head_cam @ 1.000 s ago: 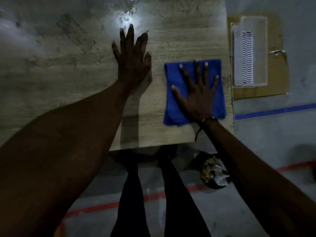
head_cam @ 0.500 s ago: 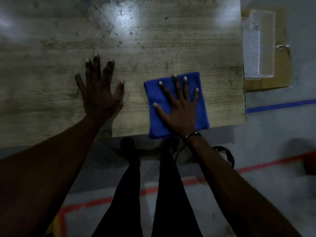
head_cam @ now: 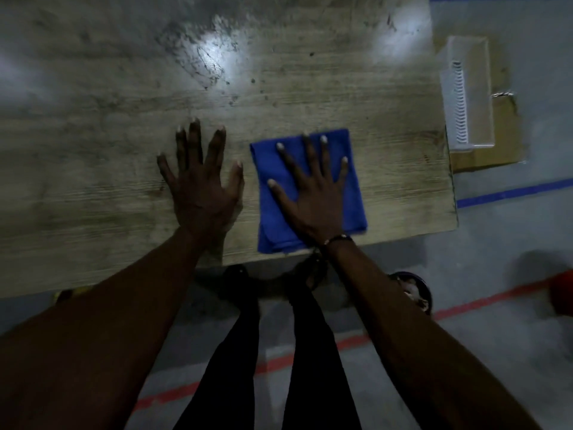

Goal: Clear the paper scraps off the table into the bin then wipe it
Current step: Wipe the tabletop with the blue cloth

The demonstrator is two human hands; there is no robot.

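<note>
Fingers [head_cam: 198,144] spread flat on worn wooden table [head_cam: 93,135].

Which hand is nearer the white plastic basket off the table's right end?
Right. The right hand lies flat on the blue cloth, toward the table end beside the white plastic basket. The left hand presses the bare table farther left.

Cloth [head_cam: 310,193] on table [head_cam: 93,150], near edge
</note>
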